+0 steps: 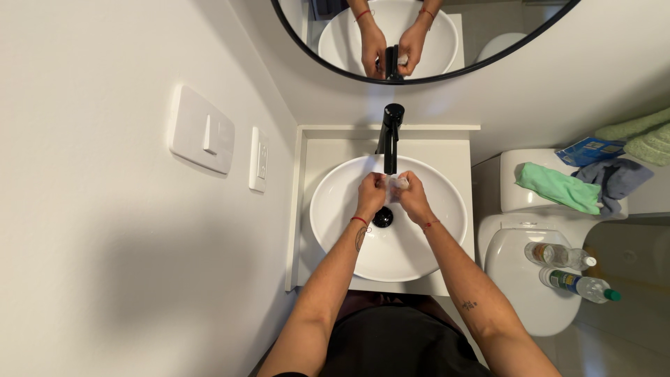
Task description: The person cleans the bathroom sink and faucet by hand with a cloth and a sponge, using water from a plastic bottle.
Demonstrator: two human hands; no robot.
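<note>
Both my hands meet over a round white basin, right under the spout of a tall black tap. My left hand is curled closed, with a red string around its wrist. My right hand is closed around a small pale object, too small to identify; the left hand's fingers touch it too. The black drain shows just below my hands. Whether water is running I cannot tell.
The basin sits on a white counter. A black-rimmed mirror hangs above. Wall switches and a socket are on the left. A toilet on the right carries two plastic bottles, a green cloth and a grey cloth.
</note>
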